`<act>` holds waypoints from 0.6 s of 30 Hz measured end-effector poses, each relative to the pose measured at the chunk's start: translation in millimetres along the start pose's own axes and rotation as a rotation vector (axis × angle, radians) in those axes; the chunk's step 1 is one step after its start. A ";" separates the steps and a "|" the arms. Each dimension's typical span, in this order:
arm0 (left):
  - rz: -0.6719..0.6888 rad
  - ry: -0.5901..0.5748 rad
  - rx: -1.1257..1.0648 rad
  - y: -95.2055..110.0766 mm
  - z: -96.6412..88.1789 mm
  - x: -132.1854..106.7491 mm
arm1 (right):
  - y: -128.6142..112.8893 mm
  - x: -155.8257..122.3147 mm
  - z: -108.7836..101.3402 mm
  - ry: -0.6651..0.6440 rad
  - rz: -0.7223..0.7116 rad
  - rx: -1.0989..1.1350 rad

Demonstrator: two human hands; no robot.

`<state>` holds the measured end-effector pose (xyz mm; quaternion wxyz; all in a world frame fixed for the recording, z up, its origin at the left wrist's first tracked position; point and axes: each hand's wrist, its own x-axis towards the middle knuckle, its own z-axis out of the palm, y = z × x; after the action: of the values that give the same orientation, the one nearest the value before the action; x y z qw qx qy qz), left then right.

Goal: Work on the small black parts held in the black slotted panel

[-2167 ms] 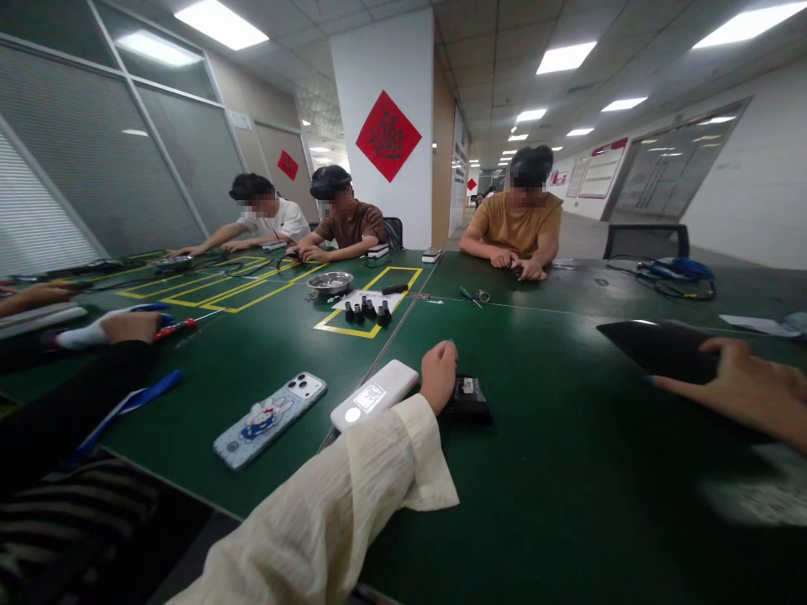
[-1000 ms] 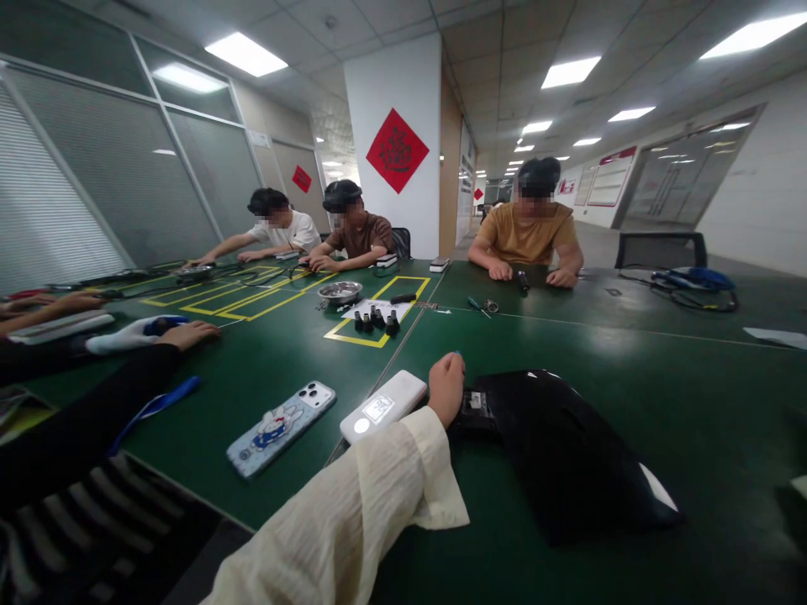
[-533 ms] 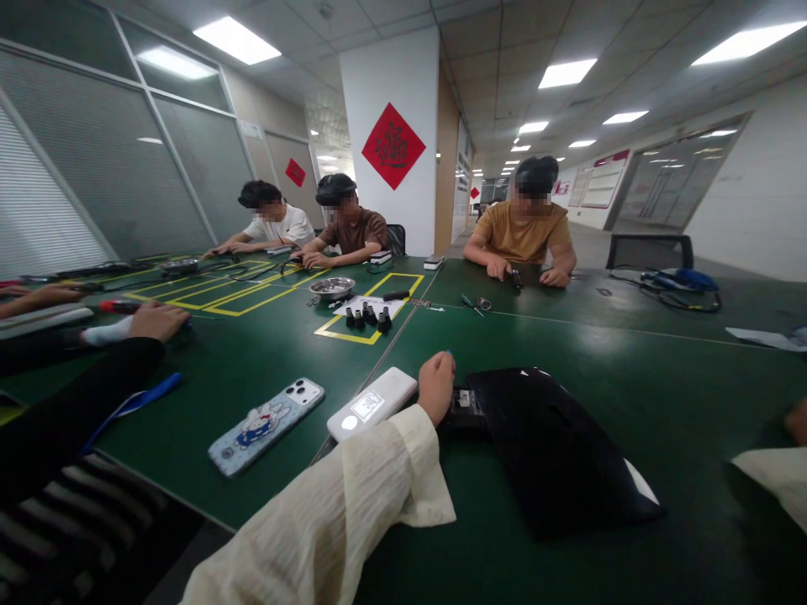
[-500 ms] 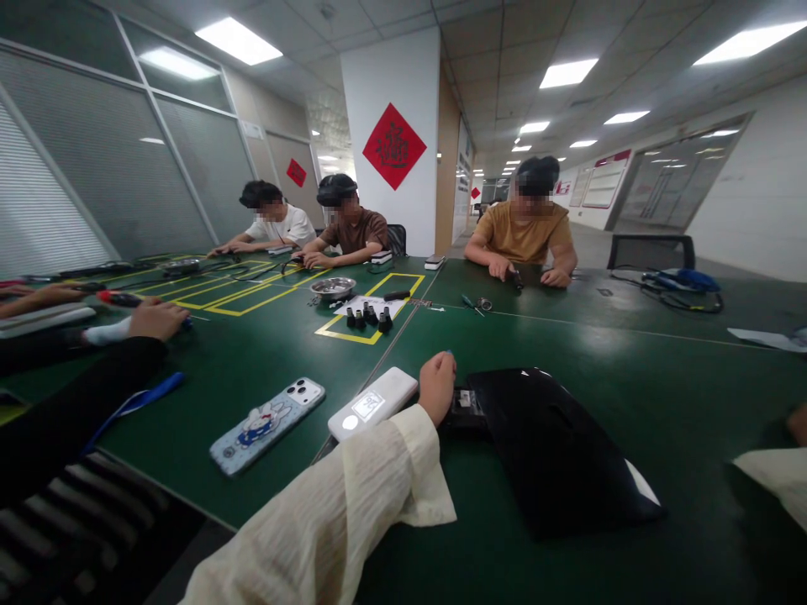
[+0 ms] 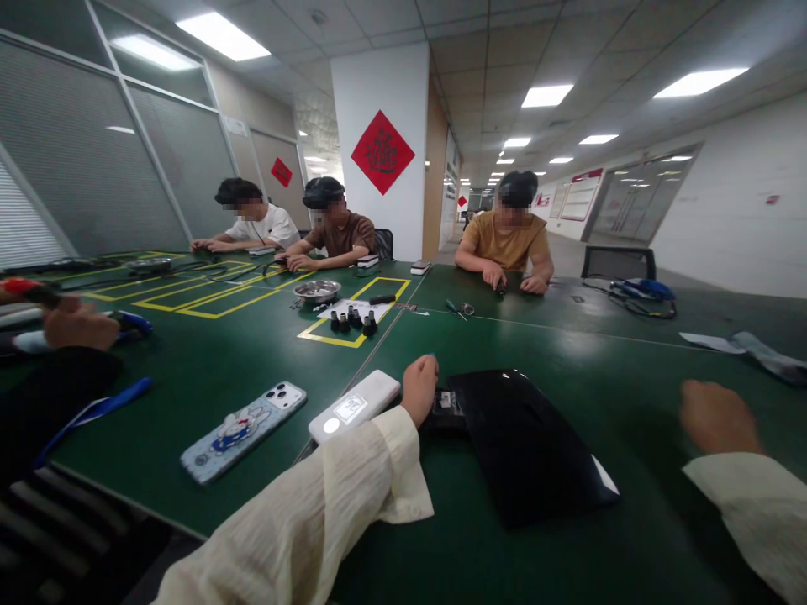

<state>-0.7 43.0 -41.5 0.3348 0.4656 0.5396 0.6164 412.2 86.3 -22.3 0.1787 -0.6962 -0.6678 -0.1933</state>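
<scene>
My left hand (image 5: 421,388) is closed beside the inner end of a glossy black curved panel (image 5: 535,454). A small blue bit shows at its fingertips; the rest of what it holds, if anything, is hidden. Close by the hand, a black bracket-like part (image 5: 446,405) with a pale label joins the panel's left edge. To the right, my right hand (image 5: 722,418) is curled and apart from the panel, slightly blurred, its fingertips hidden. Left of my left hand lies a white power bank (image 5: 371,391) with a lit display, and a phone in a blue cartoon case (image 5: 243,433).
Several black nozzle-like pieces (image 5: 354,321) stand on paper near a metal bowl (image 5: 316,291). At left, a neighbour's hand (image 5: 81,323) holds a red-and-black tool. People sit across the green table (image 5: 567,353). Blue coiled cable (image 5: 643,292) and a plastic bag (image 5: 766,355) lie at right.
My right hand has come in from the right edge over the table. The view has turned slightly right. The neighbour's hand with the red tool has moved left. My left hand stays by the panel.
</scene>
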 end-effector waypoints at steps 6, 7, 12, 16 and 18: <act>-0.025 -0.014 -0.024 5.1 0.4 -1.3 | -79.6 -30.0 21.2 -0.079 -0.407 0.170; -0.032 -0.017 -0.028 6.2 0.6 -1.5 | -90.0 -33.9 22.5 -0.065 -0.450 0.204; -0.060 -0.018 -0.053 11.7 1.9 -2.2 | -112.9 -45.1 22.5 -0.092 -0.497 0.247; -0.072 -0.015 -0.062 11.6 3.5 -0.7 | -112.2 -46.1 21.6 -0.100 -0.510 0.245; -0.075 -0.012 -0.062 9.8 4.3 0.7 | -111.8 -46.0 21.1 -0.095 -0.506 0.246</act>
<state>4.0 43.2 -31.8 0.3753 0.4380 0.5353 0.6171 299.6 62.4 -64.9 0.1763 -0.4887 -0.8465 -0.1163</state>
